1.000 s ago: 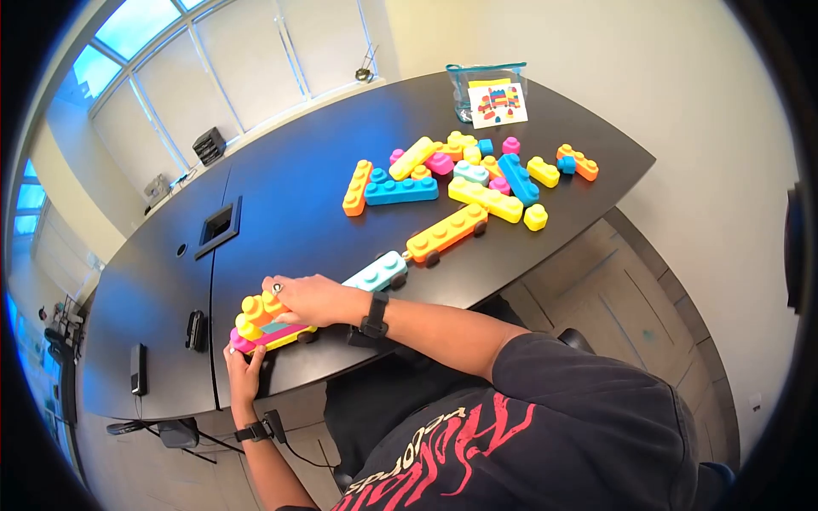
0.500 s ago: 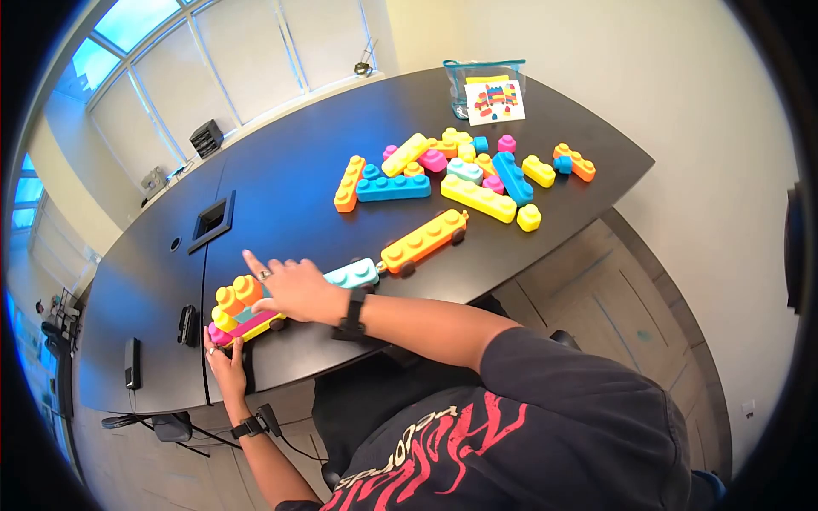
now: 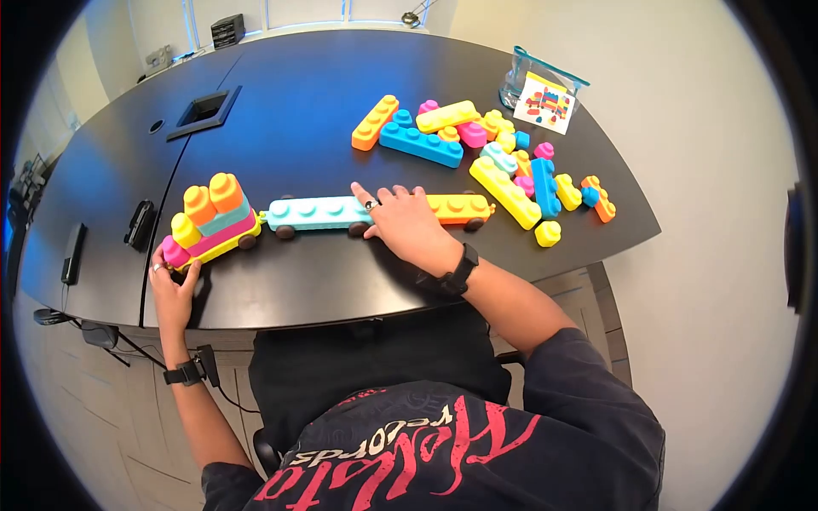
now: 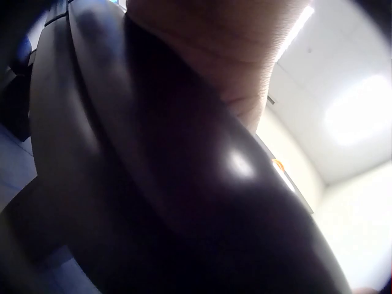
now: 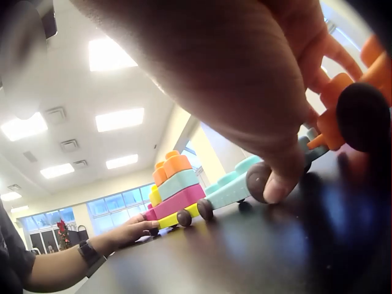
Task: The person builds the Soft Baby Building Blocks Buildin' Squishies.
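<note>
A toy train of building blocks stands on the dark table. At its left end is the engine [image 3: 223, 236], a yellow wheeled base carrying pink, light blue, yellow and orange blocks. My left hand [image 3: 173, 294] grips the engine's front end between thumb and fingers. Behind the engine comes a light blue wagon [image 3: 311, 210], then an orange wagon [image 3: 460, 207]. My right hand [image 3: 409, 226] straddles the light blue wagon's rear end, thumb on the near side by a wheel [image 5: 258, 182] and fingers across the top. It hides the joint between the wagons in the head view.
Loose blocks, among them a long yellow block [image 3: 505, 192] and a blue one [image 3: 422, 145], lie right of the train and behind it. A see-through bag [image 3: 520, 72] with a picture card [image 3: 545, 103] stands at the back right. Two black devices [image 3: 139, 225] lie at the left.
My right hand has come off the engine and moved right along the train to the light blue wagon's rear. My left hand stays at the engine's front. The head view has turned.
</note>
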`<action>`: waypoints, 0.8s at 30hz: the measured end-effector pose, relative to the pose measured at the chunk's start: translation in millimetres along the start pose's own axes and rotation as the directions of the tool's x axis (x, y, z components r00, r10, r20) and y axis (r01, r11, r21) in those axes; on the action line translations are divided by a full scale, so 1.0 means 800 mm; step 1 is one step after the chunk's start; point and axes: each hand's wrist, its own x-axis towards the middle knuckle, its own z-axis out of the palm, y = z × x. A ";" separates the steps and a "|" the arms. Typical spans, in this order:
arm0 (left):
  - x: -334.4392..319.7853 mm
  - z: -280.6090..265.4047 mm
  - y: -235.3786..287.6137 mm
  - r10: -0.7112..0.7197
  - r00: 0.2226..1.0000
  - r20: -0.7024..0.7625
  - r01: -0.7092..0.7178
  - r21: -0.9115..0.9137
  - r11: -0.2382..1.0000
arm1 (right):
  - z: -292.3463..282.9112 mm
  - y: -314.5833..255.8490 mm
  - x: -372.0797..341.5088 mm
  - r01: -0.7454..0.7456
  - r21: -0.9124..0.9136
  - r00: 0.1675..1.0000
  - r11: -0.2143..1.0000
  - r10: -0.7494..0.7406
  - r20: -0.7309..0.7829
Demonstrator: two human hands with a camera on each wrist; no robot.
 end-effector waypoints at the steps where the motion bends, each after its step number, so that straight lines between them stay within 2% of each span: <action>1: 0.000 0.001 -0.002 0.003 1.000 0.000 -0.003 -0.001 1.000 | -0.001 0.002 0.001 -0.020 -0.044 0.999 0.999 0.018 -0.035; 2: 0.000 0.002 -0.004 -0.005 1.000 -0.007 0.005 0.005 1.000 | -0.005 0.006 0.004 -0.044 -0.002 0.999 0.999 0.044 0.029; 3: -0.001 0.002 -0.005 -0.015 1.000 -0.015 0.015 0.014 1.000 | -0.013 0.015 0.007 -0.044 -0.001 0.999 0.999 0.044 0.027; 5: -0.002 0.003 -0.007 -0.003 1.000 -0.025 0.004 0.042 0.999 | -0.032 0.041 0.019 -0.074 0.142 0.989 0.987 0.054 0.136; 6: -0.001 0.004 -0.007 -0.025 0.999 -0.025 0.025 -0.011 1.000 | -0.049 0.057 0.034 -0.118 0.201 0.973 0.973 0.072 0.221; 7: -0.001 0.004 -0.008 -0.048 0.999 -0.022 0.047 -0.064 0.997 | -0.051 0.082 0.055 -0.097 0.209 0.973 0.973 0.049 0.224; 8: -0.001 0.004 -0.008 -0.050 0.999 -0.012 0.049 -0.062 0.997 | -0.052 0.101 0.078 -0.131 0.234 0.971 0.963 0.076 0.228; 9: -0.001 0.004 -0.007 -0.049 0.999 -0.010 0.049 -0.061 0.997 | -0.061 0.110 0.099 -0.180 0.171 0.961 0.969 0.136 0.241; 10: -0.001 0.004 -0.005 -0.042 0.999 -0.005 0.042 -0.055 0.998 | -0.027 0.134 0.128 -0.128 0.059 0.986 0.990 0.120 0.118; 11: -0.001 0.003 -0.005 -0.035 0.999 -0.003 0.035 -0.048 0.998 | -0.009 0.151 0.159 -0.078 0.044 0.994 0.996 0.074 0.082; 13: 0.000 0.004 -0.007 -0.022 1.000 -0.008 0.022 -0.034 0.999 | 0.000 0.154 0.196 0.065 -0.108 0.994 0.992 -0.054 0.099; 14: 0.000 0.004 -0.002 -0.033 0.999 -0.002 0.033 -0.057 0.998 | 0.012 0.157 0.213 0.079 -0.099 0.992 0.992 -0.068 0.103; 15: -0.001 0.003 -0.002 -0.048 0.999 0.001 0.048 -0.076 0.996 | 0.026 0.155 0.230 0.156 -0.163 0.970 0.974 -0.120 0.209; 16: 0.000 0.001 -0.008 0.038 0.999 -0.014 -0.037 0.057 0.998 | 0.036 0.149 0.244 0.243 -0.219 0.935 0.945 -0.168 0.311; 17: 0.000 0.001 -0.005 0.041 0.998 -0.039 -0.038 0.077 0.996 | 0.038 0.144 0.249 0.290 -0.236 0.906 0.927 -0.187 0.381; 19: 0.000 -0.003 0.010 0.043 0.998 -0.036 -0.040 0.083 0.996 | 0.052 0.157 0.262 0.456 -0.233 0.878 0.859 -0.390 0.279; 21: 0.000 -0.004 0.014 0.021 1.000 -0.010 -0.020 0.095 0.995 | 0.038 0.137 0.268 0.405 -0.464 0.903 0.788 -0.423 0.069; 22: 0.000 -0.005 0.014 0.018 1.000 -0.002 -0.018 0.097 0.995 | 0.026 0.127 0.270 0.383 -0.455 0.885 0.804 -0.460 -0.069; 23: 0.000 -0.005 0.011 0.016 1.000 0.006 -0.017 0.100 0.995 | 0.004 0.109 0.266 0.393 -0.446 0.880 0.804 -0.469 -0.070; 24: 0.000 -0.004 0.007 0.047 0.999 0.002 -0.047 0.112 0.993 | -0.027 0.084 0.253 0.384 -0.288 0.876 0.877 -0.444 -0.186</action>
